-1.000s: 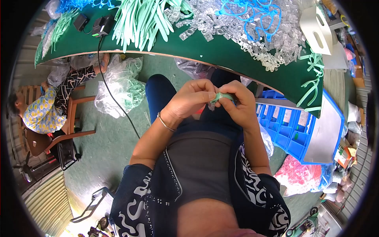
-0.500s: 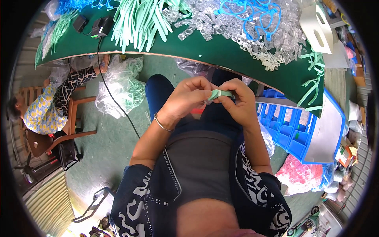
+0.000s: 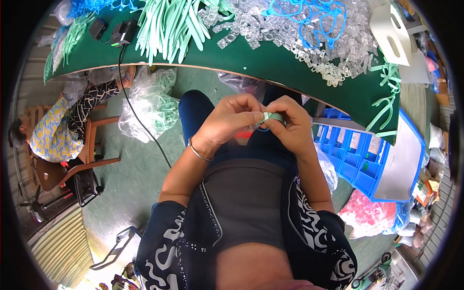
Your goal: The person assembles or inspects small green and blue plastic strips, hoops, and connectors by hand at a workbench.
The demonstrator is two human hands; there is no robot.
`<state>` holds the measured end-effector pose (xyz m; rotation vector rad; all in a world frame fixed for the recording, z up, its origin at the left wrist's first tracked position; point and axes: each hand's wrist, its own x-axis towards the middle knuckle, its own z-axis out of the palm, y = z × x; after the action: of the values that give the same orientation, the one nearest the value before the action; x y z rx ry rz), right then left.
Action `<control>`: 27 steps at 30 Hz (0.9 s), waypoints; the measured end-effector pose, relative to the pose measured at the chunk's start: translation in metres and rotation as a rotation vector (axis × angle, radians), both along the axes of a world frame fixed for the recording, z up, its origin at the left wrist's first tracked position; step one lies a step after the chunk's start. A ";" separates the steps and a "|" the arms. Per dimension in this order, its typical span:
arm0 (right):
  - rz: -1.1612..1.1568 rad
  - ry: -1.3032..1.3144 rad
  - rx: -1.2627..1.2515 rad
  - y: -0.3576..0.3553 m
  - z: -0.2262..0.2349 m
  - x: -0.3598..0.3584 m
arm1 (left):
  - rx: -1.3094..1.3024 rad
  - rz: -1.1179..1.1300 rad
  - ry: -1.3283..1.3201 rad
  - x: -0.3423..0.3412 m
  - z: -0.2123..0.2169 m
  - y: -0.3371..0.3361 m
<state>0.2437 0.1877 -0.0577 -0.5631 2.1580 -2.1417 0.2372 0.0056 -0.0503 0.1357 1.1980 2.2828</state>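
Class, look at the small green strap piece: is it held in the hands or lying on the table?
Held: the green strap piece sits pinched between left hand and right hand, above the lap.

Green work table (image 3: 270, 63), loaded

Mint strips (image 3: 169, 24) at eleven o'clock, clear clips (image 3: 290, 34) and blue hangers (image 3: 304, 14) at one.

Green floor (image 3: 130, 179) underfoot, daylit. Far: a green-topped surface (image 3: 270, 63) with curved edge. Left: a seated person (image 3: 53, 135) on a wooden chair (image 3: 92, 145). Right: stacked blue crates (image 3: 357, 159). Corrugated metal sheet (image 3: 63, 246) near left.
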 end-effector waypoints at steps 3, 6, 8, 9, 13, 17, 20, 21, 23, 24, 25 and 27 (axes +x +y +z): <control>-0.010 0.181 0.111 0.002 0.004 -0.009 | -0.003 0.043 -0.017 0.002 -0.009 0.001; -0.155 0.344 0.200 0.001 0.008 -0.011 | -0.007 0.189 -0.026 0.004 -0.004 0.010; -0.279 0.370 0.213 0.002 0.014 -0.007 | -0.094 0.220 0.057 0.006 -0.001 0.011; -0.170 0.193 0.183 0.004 0.017 -0.004 | -0.182 0.250 0.140 0.006 0.000 0.011; 0.000 -0.039 0.152 0.009 0.001 0.000 | -0.520 0.275 0.589 0.005 -0.004 0.012; 0.035 -0.247 0.027 0.007 0.004 0.001 | -0.557 0.233 0.622 0.004 -0.003 0.010; 0.087 -0.134 0.122 0.011 0.002 -0.001 | -0.559 0.177 0.570 0.004 0.005 0.010; 0.085 -0.134 0.122 0.011 0.002 0.000 | -0.602 0.170 0.627 0.004 0.009 0.011; 0.105 -0.213 0.094 0.010 0.002 0.002 | -0.648 0.164 0.684 0.005 0.014 0.010; 0.105 -0.212 0.093 0.010 0.002 0.003 | -0.687 0.142 0.718 0.005 0.016 0.010; 0.113 -0.269 0.020 0.009 0.003 0.005 | -0.726 0.120 0.751 0.005 0.017 0.009; 0.123 -0.325 -0.055 0.008 0.002 0.010 | -0.568 0.106 0.667 0.008 0.009 0.008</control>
<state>0.2538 0.1955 -0.0560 -0.3134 1.8507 -2.0651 0.2449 0.0132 -0.0417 0.6625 2.1841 1.9293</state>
